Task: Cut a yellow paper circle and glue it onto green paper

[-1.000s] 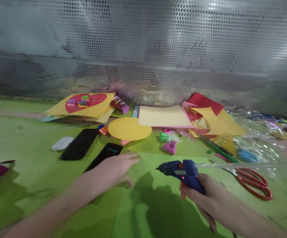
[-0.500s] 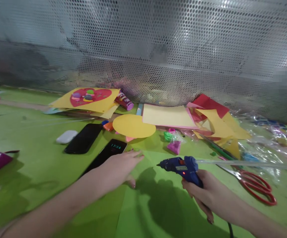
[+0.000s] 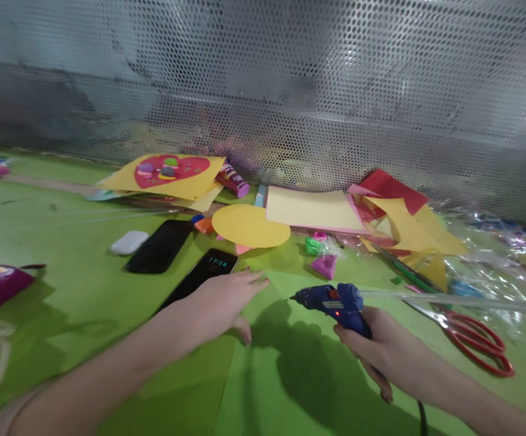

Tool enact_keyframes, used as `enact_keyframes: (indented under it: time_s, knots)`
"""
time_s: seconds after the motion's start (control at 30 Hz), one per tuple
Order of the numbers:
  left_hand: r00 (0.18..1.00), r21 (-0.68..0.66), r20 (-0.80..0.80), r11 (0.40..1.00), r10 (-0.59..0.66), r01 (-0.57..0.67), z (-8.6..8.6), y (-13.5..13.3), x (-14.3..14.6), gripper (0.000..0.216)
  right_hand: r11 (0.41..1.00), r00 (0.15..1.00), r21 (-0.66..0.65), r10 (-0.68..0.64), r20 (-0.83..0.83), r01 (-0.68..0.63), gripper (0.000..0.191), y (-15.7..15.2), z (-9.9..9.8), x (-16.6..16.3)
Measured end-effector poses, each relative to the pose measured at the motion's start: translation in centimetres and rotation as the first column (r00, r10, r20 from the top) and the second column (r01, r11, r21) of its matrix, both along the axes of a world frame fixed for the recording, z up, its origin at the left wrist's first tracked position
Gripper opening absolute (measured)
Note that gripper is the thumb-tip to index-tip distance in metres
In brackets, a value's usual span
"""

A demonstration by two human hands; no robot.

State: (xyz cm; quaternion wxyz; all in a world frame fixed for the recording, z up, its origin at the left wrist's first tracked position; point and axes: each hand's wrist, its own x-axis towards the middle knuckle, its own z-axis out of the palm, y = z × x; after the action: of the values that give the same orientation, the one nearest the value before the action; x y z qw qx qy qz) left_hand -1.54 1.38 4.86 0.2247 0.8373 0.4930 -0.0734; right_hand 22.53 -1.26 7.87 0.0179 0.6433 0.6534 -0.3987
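Observation:
In my right hand point(image 3: 381, 348) is a blue hot glue gun point(image 3: 333, 303), its red light lit and its nozzle pointing left. A long clear glue stick point(image 3: 436, 297) sticks out of its back. My left hand point(image 3: 224, 300) is open, fingers stretched forward at the upper left edge of a green paper sheet point(image 3: 263, 387). Whether it touches the sheet I cannot tell. Partly behind that hand lies a phone point(image 3: 199, 272) with a lit clock. Beyond the hands rests a yellow paper oval point(image 3: 250, 225).
Red-handled scissors point(image 3: 476, 339) lie at the right, near crumpled clear plastic point(image 3: 494, 260). A second phone point(image 3: 160, 245) and a white earphone case point(image 3: 129, 242) sit left. Behind are a heart card point(image 3: 172, 172), a cream sheet point(image 3: 315, 209) and a perforated metal panel point(image 3: 263, 72).
The camera view has shifted slightly, so the table items appear a little further right. Both hands keep nearly the same pose, and the glue gun stays in my right hand.

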Motion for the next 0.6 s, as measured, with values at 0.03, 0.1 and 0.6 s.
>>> enact_keyframes:
  time_s: [0.03,0.1,0.6]
  knots:
    - [1.0,-0.003,0.003,1.0,0.0,0.0,0.0,0.0,0.0,0.092,1.0,1.0,0.003,-0.002,0.008,0.002,0.015,0.0,-0.1,0.0]
    - [1.0,-0.013,0.007,1.0,0.008,-0.008,0.1,0.0,0.1,0.091,1.0,1.0,-0.01,-0.008,0.016,0.008,0.015,0.0,-0.2,0.0]
    - [1.0,0.005,0.015,1.0,0.018,-0.018,0.2,-0.2,-0.2,0.089,0.99,0.998,-0.125,-0.067,-0.018,0.065,0.017,-2.8,1.2,0.1]
